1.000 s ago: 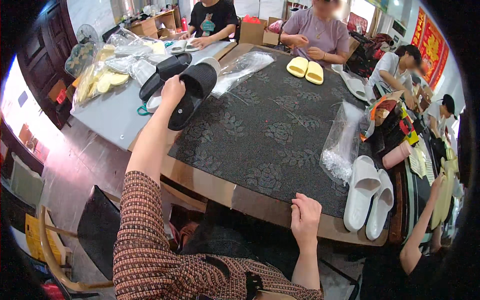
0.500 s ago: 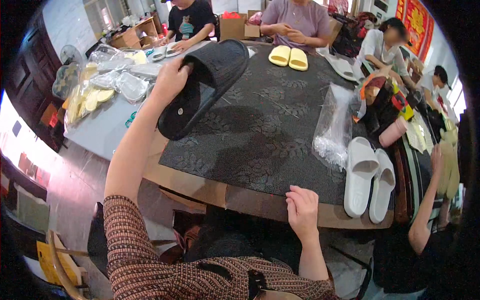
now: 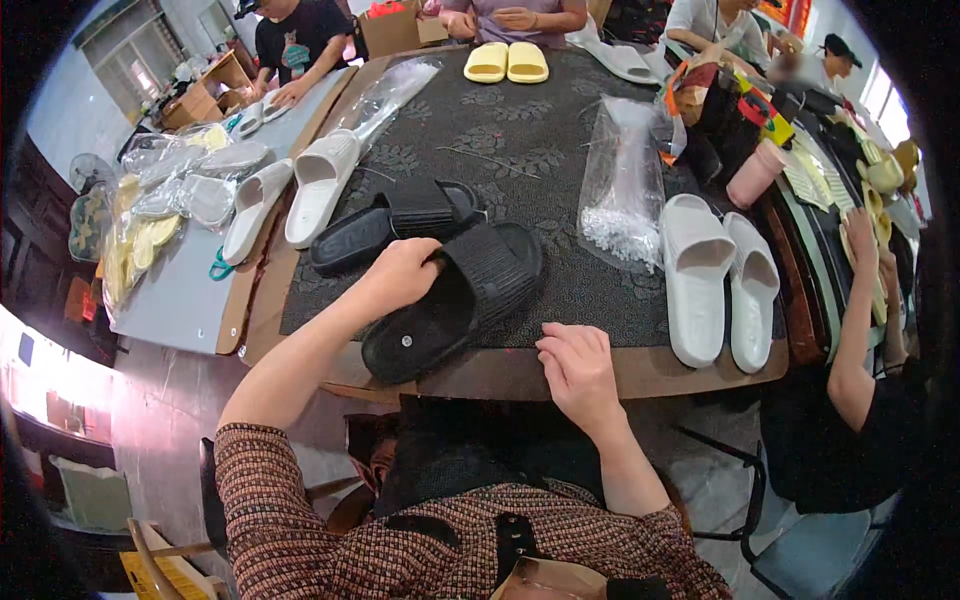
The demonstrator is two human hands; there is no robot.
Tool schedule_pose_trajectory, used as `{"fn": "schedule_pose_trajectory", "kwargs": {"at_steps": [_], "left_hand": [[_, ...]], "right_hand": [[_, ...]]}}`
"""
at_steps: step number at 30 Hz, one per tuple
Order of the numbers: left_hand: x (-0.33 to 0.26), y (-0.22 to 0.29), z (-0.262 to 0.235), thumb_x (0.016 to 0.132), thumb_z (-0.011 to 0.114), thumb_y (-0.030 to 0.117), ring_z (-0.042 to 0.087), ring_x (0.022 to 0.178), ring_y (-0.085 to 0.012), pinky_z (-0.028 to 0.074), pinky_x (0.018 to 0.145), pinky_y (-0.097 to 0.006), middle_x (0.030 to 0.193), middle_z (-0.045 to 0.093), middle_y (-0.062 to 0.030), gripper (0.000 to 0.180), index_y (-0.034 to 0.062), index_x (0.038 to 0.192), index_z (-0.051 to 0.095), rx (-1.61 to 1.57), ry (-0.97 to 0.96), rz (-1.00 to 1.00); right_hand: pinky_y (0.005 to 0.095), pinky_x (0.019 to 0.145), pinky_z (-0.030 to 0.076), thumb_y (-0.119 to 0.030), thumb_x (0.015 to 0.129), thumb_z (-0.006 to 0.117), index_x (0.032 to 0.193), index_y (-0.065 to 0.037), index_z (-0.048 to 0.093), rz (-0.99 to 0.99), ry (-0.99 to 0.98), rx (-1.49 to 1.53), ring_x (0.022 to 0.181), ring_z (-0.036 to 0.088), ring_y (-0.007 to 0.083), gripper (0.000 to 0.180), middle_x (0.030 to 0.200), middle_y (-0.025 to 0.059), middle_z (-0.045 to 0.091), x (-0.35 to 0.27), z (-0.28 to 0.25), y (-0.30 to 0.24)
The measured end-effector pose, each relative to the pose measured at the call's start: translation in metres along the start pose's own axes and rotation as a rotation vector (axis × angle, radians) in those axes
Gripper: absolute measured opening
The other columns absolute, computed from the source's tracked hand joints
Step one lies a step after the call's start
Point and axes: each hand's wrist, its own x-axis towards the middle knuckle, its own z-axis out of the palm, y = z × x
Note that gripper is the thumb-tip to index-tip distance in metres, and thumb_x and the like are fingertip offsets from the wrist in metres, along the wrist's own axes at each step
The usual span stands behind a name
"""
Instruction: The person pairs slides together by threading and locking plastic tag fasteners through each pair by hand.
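My left hand [image 3: 400, 275] is closed on the strap of a black slide sandal [image 3: 430, 335], low over the table's near edge; whether the sole touches the table I cannot tell. Just behind it lies a second black slide [image 3: 355, 240], partly covered by the first. My right hand [image 3: 582, 375] rests at the near edge, fingers loosely bent, thumb apart and nothing in them. Left of the black pair stand two white slides [image 3: 322, 185]. To the right of my right hand is another white pair [image 3: 695, 290], side by side, beside a clear bag of small white pieces [image 3: 622, 190].
Yellow slides [image 3: 506, 62] stand at the far side, before a person in a purple top. Bagged slides [image 3: 190, 175] cover the grey table at left. A pink cup [image 3: 756, 175] and a colourful bag [image 3: 715, 105] are at right. A neighbour's arm [image 3: 855, 300] reaches in there.
My left hand has brought the black slide down from mid-air toward the near edge. The second black slide and the left white pair now show more. The head view has shifted.
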Motion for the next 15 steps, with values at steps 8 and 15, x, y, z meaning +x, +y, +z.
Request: {"fn": "schedule_pose_trajectory", "kwargs": {"at_steps": [8,15], "left_hand": [[-0.015,-0.011,-0.018,0.077,0.062,0.008,0.054,0.093,-0.0373,0.046,0.081,-0.043,0.101,0.05,-0.0172,0.024,0.0008,0.099,0.056,0.202,0.199,0.049],[-0.009,-0.06,-0.012,0.077,0.068,0.02,0.052,0.099,-0.0394,0.043,0.085,-0.043,0.104,0.053,-0.0216,0.042,-0.0035,0.108,0.051,0.249,0.288,-0.064]], "right_hand": [[0.0407,0.087,0.04,-0.007,0.075,0.064,0.089,-0.004,0.061,0.021,-0.004,0.028,0.094,0.056,0.0269,0.015,0.101,0.0097,0.061,-0.001,-0.002,0.002],[0.0392,0.086,0.041,-0.005,0.075,0.064,0.088,-0.003,0.061,0.018,0.016,0.054,0.093,0.057,0.0267,0.013,0.099,0.0101,0.063,0.001,0.0,0.0]]}}
